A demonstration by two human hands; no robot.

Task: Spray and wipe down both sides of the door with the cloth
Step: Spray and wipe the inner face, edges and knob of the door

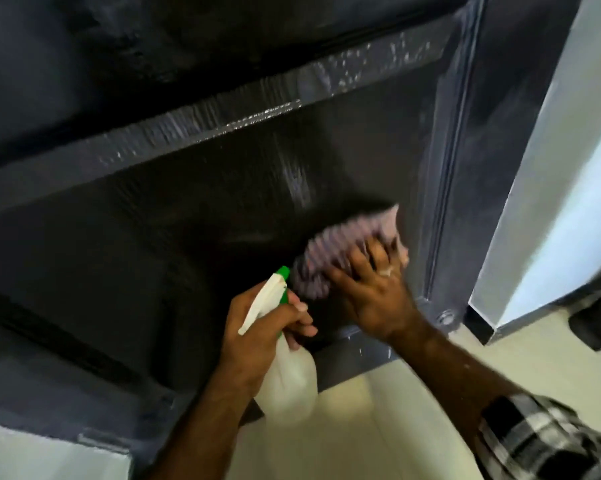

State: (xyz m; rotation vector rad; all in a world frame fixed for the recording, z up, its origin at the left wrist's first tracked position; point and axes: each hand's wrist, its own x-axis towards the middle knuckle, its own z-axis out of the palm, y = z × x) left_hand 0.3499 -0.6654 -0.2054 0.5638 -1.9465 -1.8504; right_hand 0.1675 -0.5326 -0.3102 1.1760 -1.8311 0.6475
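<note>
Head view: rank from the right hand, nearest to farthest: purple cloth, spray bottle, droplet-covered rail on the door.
From the right hand:
1. Striped purple cloth, pressed under its fingers against the dark door.
2. White plastic spray bottle with green nozzle, just to its left, gripped by the left hand.
3. Droplet-covered grey rail, well above.

A single head-worn view is given, aimed forward and steeply down, set close against the lower part of a dark door (222,209); the pale floor (361,427) is seen along the bottom edge.
</note>
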